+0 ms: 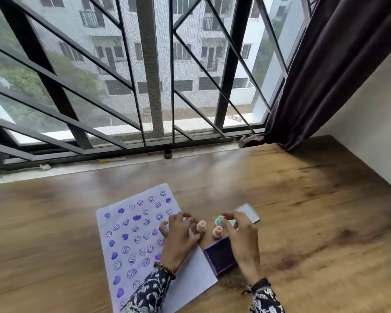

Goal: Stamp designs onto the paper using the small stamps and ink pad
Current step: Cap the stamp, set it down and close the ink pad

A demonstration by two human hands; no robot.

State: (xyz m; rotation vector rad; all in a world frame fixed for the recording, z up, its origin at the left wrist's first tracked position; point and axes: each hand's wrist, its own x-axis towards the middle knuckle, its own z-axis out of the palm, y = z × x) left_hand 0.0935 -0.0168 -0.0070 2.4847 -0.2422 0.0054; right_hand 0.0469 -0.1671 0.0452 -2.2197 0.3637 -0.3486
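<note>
A white paper (131, 240) lies on the wooden table, covered with several purple smiley and heart prints. My left hand (178, 236) rests on the paper's right edge with fingers spread, fingertips beside a pink stamp (201, 225) standing upright. My right hand (239, 236) pinches a green stamp (219, 220) between thumb and fingers, just above a second pink stamp (217, 232). The open purple ink pad (220, 256) sits under my right palm, partly hidden by it.
The ink pad's grey lid (248, 212) lies beyond my right hand. The wooden table (303, 211) stretches to a barred window sill at the back and a white wall on the right. A dark curtain (325, 75) hangs at the back right corner.
</note>
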